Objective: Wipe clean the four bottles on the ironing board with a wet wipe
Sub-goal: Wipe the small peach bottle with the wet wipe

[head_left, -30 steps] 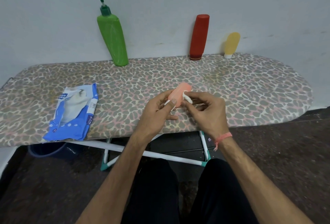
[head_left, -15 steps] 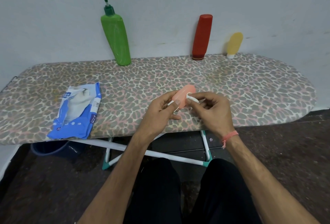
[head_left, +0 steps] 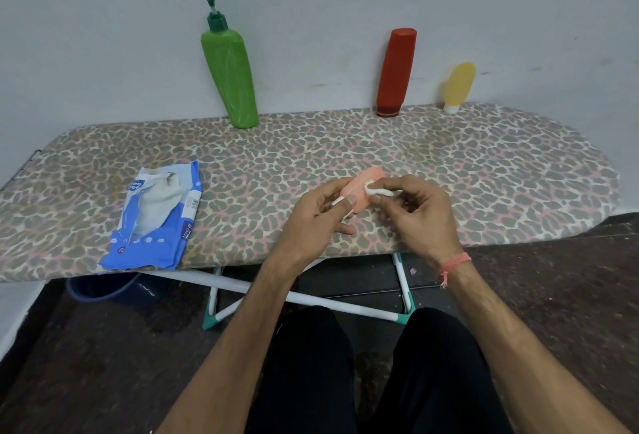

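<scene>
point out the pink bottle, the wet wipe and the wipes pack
pink bottle [head_left: 359, 190], head view, on its bare side between the two hands.
wet wipe [head_left: 375, 189], head view, on the white wad against the bottle.
wipes pack [head_left: 155, 222], head view, on the middle of the blue and white pack.

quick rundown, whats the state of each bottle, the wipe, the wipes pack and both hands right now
pink bottle: held over the board, being wiped
wet wipe: bunched, pressed on the pink bottle
green pump bottle: standing, tilted against the wall
red bottle: standing on its cap, by the wall
yellow bottle: standing on its cap, by the wall
wipes pack: lying flat, opened
left hand: grips the pink bottle
right hand: pinches the wet wipe
</scene>
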